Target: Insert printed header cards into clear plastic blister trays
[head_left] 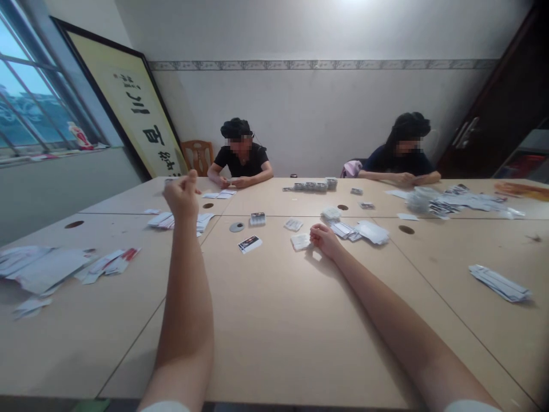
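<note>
My left hand (183, 197) is raised above the table on the left, its fingers curled closed and the thumb on top. A small pale patch shows beside its knuckles; whether the hand holds it I cannot tell. Lower and to the right, my right hand (325, 240) rests near the tabletop with fingers curled in. Its fingertips are at the edge of a white flat packet (300, 242), and what they pinch, if anything, is hidden. Between the hands lie a dark-and-white printed card (250, 244), a small stack of cards (258, 218) and another small packet (293, 224).
White paper sheets (47, 266) and strips lie at left; folded papers (371, 232) sit beyond my right hand. A bundle of strips (500, 282) lies far right. Two people (242, 154) sit across the table (266, 320), which has round cable holes (406, 229).
</note>
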Tool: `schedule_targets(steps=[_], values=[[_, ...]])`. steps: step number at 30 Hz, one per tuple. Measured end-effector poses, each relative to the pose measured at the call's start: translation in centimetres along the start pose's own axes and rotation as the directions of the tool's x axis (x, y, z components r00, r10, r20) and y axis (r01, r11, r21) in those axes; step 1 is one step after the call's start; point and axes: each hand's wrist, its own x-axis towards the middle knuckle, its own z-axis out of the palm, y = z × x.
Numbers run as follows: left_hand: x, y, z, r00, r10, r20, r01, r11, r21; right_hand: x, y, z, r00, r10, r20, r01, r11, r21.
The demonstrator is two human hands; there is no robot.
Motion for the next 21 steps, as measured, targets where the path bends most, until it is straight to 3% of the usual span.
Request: schedule_targets(steps=[2, 5, 8, 11, 17, 19, 21], values=[[-0.5, -1.5, 0.5, 0.971, -0.129, 0.203, 0.103, 0.985, 0.136, -0.1, -0.1, 0.1, 1.0, -0.002, -0.002, 0.002, 1.0, -0.007], [-1.1, -3.7, 1.2, 0.896, -0.248, 0.367, 0.175, 0.96, 0.22, -0.2, -0.2, 0.2, 1.0, -0.012, -0.005, 0.012, 1.0, -0.018], [-0.9, -5.2, 1.4, 0.848, -0.338, 0.408, 0.219, 0.925, 0.311, -0.2, -0.2, 0.1, 1.0, -0.016, -0.006, 0.016, 0.999, -0.028], [-0.2, -5.9, 1.2, 0.847, -0.381, 0.37, 0.246, 0.899, 0.361, -0.1, -0.1, 0.1, 1.0, -0.021, -0.013, 0.02, 0.999, -0.04], [-0.3, -4.3, 1.6, 0.896, -0.268, 0.354, 0.179, 0.948, 0.263, 0.1, 0.1, 0.0, 0.988, -0.117, -0.1, 0.106, 0.988, -0.109], [-0.7, -3.2, 2.3, 0.891, -0.201, 0.407, 0.131, 0.972, 0.194, 0.1, 0.2, -0.2, 0.964, -0.192, -0.183, 0.165, 0.974, -0.154], [-1.4, -1.7, 3.4, 0.858, -0.144, 0.494, 0.091, 0.987, 0.13, 0.2, 0.2, -0.3, 0.927, -0.266, -0.263, 0.211, 0.952, -0.221]])
